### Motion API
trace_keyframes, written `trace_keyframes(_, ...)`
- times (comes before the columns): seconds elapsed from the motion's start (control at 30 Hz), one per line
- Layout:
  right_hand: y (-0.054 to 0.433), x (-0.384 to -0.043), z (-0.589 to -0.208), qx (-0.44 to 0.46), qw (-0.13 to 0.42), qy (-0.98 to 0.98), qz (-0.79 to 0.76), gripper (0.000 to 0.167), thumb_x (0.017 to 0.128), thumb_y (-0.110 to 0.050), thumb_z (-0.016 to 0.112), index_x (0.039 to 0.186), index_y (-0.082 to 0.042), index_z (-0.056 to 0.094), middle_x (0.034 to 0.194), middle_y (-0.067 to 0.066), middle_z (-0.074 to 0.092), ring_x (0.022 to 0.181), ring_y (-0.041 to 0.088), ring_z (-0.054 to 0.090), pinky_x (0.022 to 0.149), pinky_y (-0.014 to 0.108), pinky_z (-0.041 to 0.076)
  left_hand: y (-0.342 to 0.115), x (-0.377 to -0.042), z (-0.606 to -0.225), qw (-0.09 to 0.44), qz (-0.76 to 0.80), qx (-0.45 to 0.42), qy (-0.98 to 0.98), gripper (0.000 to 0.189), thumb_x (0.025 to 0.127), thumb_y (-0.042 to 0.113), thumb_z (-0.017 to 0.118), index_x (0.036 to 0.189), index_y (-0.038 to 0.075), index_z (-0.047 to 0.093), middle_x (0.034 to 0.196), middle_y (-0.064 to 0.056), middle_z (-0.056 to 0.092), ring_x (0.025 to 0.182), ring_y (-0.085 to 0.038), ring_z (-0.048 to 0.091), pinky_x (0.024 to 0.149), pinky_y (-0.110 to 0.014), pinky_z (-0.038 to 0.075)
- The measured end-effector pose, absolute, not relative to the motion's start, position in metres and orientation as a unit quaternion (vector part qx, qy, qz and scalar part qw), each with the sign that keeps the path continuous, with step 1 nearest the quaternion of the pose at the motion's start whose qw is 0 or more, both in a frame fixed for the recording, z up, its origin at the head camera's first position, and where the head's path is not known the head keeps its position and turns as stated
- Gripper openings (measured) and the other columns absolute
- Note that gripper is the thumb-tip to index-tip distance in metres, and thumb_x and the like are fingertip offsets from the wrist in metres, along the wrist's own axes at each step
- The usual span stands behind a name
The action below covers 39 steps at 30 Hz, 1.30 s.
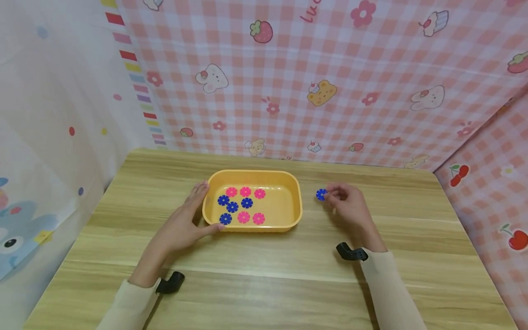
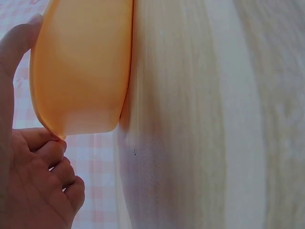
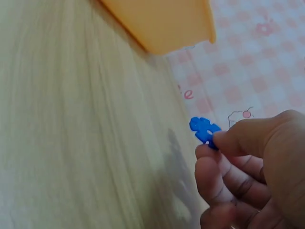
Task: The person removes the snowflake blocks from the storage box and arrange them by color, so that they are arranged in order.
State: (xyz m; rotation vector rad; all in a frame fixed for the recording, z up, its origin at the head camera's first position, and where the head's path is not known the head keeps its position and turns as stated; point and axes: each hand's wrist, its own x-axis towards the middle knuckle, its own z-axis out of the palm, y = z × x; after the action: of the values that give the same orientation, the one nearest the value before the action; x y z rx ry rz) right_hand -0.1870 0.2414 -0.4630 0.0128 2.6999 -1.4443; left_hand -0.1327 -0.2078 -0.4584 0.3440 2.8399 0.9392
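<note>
R hand [image 1: 350,204] pinches one blue disc [image 1: 321,195] btwn thumb & fingertips, up off the wood-grain table [image 1: 255,275], a bit right of the yellow tray [image 1: 285,204]. Disc's small, flat, round, bright blue, w/ notches cut round the edge like petals. L hand [image 1: 183,227] grips tray's left end, thumb on near rim. In tray: 4 blue pcs [image 1: 232,207] & 5 pink pcs [image 1: 244,217], same notched shape.
</note>
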Motion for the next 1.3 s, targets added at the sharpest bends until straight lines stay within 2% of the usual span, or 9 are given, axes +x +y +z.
trace_keyframes(0.13, 0.247, -0.188, -0.467, 0.005, 0.031, 0.896, -0.444, 0.018, 0.1, -0.016, 0.064, 0.115, -0.005, 0.068, 0.098, 0.016, 0.07, 0.075, 0.021, 0.065, 0.06, 0.024, 0.054, -0.208, -0.133, -0.459, 0.069, 0.311, 0.116, 0.941, 0.122, 0.077, 0.082, 0.067, 0.166, 0.029, 0.003, 0.175, 0.002, 0.005, 0.163, -0.024, 0.004, 0.127, -0.062, 0.019)
trace_keyframes(0.37, 0.259, -0.192, -0.478, 0.0, -0.008, 0.928, -0.373, 0.017, 0.098, -0.018, 0.067, 0.108, -0.005, 0.071, 0.095, 0.012, 0.071, 0.081, 0.02, 0.061, 0.067, 0.021, 0.05, -0.207, -0.133, -0.459, 0.069, 0.32, 0.12, 0.937, 0.12, 0.078, 0.08, 0.067, 0.166, 0.029, 0.004, 0.174, 0.007, 0.004, 0.163, -0.021, 0.002, 0.128, -0.059, 0.019)
trace_keyframes(0.7, 0.259, -0.193, -0.478, 0.033, -0.017, 0.927, -0.373, 0.015, 0.094, -0.019, 0.07, 0.098, -0.005, 0.069, 0.088, 0.01, 0.067, 0.074, 0.017, 0.056, 0.061, 0.021, 0.046, -0.206, -0.133, -0.459, 0.066, 0.323, 0.118, 0.936, 0.119, 0.078, 0.08, 0.067, 0.166, 0.032, 0.003, 0.175, 0.003, 0.003, 0.163, -0.021, 0.002, 0.128, -0.061, 0.019)
trace_keyframes(0.93, 0.261, -0.192, -0.472, 0.032, 0.01, 0.911, -0.411, 0.025, 0.101, -0.026, 0.063, 0.114, -0.005, 0.065, 0.096, 0.011, 0.065, 0.077, 0.018, 0.058, 0.059, 0.021, 0.05, -0.206, -0.133, -0.458, 0.066, 0.329, 0.119, 0.934, 0.118, 0.078, 0.078, 0.069, 0.165, 0.034, 0.003, 0.175, 0.006, 0.003, 0.163, -0.02, 0.001, 0.128, -0.06, 0.019)
trace_keyframes(1.13, 0.258, -0.191, -0.465, 0.001, 0.028, 0.906, -0.422, 0.036, 0.103, -0.03, 0.062, 0.129, -0.005, 0.061, 0.112, 0.015, 0.067, 0.091, 0.023, 0.063, 0.068, 0.023, 0.054, -0.208, -0.132, -0.459, 0.064, 0.327, 0.119, 0.935, 0.119, 0.078, 0.079, 0.069, 0.165, 0.034, 0.003, 0.175, 0.005, 0.004, 0.163, -0.021, 0.002, 0.127, -0.061, 0.02)
trace_keyframes(1.3, 0.247, -0.189, -0.455, -0.029, 0.027, 0.908, -0.418, 0.043, 0.102, -0.031, 0.065, 0.135, -0.005, 0.058, 0.115, 0.014, 0.067, 0.098, 0.027, 0.066, 0.072, 0.025, 0.054, -0.208, -0.133, -0.458, 0.071, 0.326, 0.117, 0.935, 0.119, 0.078, 0.079, 0.069, 0.165, 0.034, 0.003, 0.174, 0.009, 0.002, 0.163, -0.02, 0.001, 0.128, -0.06, 0.019)
